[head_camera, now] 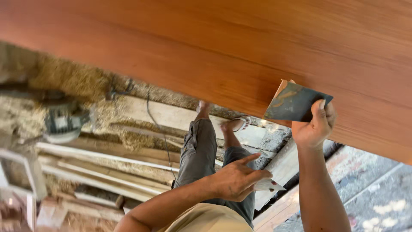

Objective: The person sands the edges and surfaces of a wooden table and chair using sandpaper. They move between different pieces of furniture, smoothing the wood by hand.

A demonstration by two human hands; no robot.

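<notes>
A large reddish-brown wooden panel fills the top of the view. My right hand grips a flat dark metal scraper blade and holds it against the panel's lower edge. My left hand hangs lower, over my grey trousers, pinching a small white card-like piece with the index finger stretched out.
Below lie my legs and sandalled feet on pale timber planks. Sawdust heaps and a grey electric motor with a black cable sit at the left. Rough concrete floor shows at the lower right.
</notes>
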